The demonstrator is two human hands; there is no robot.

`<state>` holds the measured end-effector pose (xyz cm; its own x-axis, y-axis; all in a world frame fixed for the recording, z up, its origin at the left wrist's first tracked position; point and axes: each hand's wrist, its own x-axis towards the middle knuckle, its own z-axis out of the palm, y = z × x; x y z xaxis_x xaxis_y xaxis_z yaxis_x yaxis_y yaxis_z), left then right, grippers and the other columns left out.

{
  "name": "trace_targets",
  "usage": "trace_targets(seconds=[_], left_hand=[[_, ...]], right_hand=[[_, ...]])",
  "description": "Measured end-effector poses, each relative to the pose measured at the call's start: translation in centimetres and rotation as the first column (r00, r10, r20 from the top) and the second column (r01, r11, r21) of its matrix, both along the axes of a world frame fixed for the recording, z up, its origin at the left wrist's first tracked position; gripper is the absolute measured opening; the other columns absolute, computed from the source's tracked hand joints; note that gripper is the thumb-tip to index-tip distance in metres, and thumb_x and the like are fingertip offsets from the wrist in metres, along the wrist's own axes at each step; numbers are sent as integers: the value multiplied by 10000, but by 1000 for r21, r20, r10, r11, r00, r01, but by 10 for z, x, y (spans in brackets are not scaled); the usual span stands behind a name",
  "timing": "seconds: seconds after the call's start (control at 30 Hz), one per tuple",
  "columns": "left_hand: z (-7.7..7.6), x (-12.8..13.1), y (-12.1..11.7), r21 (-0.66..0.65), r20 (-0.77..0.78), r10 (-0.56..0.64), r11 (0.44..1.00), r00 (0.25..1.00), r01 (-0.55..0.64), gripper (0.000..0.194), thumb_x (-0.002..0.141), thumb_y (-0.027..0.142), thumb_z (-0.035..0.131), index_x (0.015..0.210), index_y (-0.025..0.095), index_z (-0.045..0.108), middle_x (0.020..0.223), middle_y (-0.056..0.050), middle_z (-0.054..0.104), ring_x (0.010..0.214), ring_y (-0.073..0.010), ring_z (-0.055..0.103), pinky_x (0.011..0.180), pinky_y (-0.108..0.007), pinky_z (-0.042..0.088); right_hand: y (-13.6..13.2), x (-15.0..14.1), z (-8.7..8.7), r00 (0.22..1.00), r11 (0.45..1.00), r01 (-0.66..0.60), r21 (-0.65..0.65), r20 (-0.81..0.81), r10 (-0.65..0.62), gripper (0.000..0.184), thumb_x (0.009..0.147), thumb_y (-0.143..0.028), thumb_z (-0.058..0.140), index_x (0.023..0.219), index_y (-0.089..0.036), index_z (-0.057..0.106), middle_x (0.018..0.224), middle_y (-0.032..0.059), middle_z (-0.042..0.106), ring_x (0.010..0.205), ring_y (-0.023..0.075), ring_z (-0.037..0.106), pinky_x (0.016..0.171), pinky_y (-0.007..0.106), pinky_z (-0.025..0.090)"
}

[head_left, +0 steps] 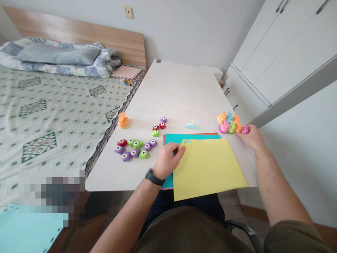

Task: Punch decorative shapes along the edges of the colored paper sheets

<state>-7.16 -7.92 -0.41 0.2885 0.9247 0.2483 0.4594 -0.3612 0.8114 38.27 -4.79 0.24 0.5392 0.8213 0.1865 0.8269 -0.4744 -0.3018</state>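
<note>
My left hand (pixel 170 159), wearing a dark wristband, pinches the left edge of a yellow paper sheet (pixel 207 168). Small punched shapes show near that sheet's upper left corner, with blue visible through them. Beneath it lies a blue sheet (pixel 195 136), and an orange sheet's edge peeks out behind. At the table's right side my right hand (pixel 252 137) has its fingers around a pink paper punch (pixel 245 129). Close by it sit several other punches, among them a green punch (pixel 231 127) and a magenta-and-pink punch (pixel 223 127).
Several small punches in purple, green and red, such as a purple punch (pixel 126 156), are grouped on the left of the white table (pixel 184 88). An orange punch (pixel 123 121) stands behind them. Paper confetti (pixel 193 125) lies beyond the sheets. A bed (pixel 65 98) borders the left side.
</note>
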Motion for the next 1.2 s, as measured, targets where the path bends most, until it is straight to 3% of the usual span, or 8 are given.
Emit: trace_targets(seconds=[0.3, 0.53, 0.93, 1.2], left_hand=[[1, 0, 0, 1, -2, -2, 1000, 1000, 2, 404, 999, 386, 544, 656, 200, 440, 650, 16, 468, 663, -141, 468, 643, -300, 336], [1, 1, 0, -4, 1, 1, 1000, 1000, -1, 397, 992, 390, 543, 657, 202, 445, 647, 12, 472, 664, -145, 474, 640, -297, 341], [0, 1, 0, 9, -8, 1, 1000, 1000, -1, 407, 997, 411, 529, 656, 206, 445, 646, 8, 479, 663, -151, 476, 641, -298, 349], [-1, 0, 0, 9, -17, 0, 1000, 1000, 0, 405, 1000, 414, 525, 660, 208, 450, 655, 7, 488, 667, -152, 479, 641, -302, 352]], right_hand=[[-3, 1, -2, 1000, 1000, -10, -4, 1, 10, 418, 691, -480, 795, 1011, -235, 684, 892, 67, 726, 772, 257, 650, 662, 342, 460], [0, 3, -5, 999, 999, 35, 11, -2, -35, 342, 775, -404, 727, 1073, -242, 690, 1012, 95, 741, 920, 301, 677, 763, 373, 491], [6, 0, -5, 1000, 1000, -17, 11, -10, 17, 377, 778, -363, 712, 1132, -244, 664, 1062, 90, 730, 996, 298, 674, 861, 377, 499], [2, 0, -8, 999, 999, -20, 46, -26, 21, 474, 768, -381, 716, 1213, -231, 646, 1106, 113, 727, 980, 308, 676, 832, 390, 502]])
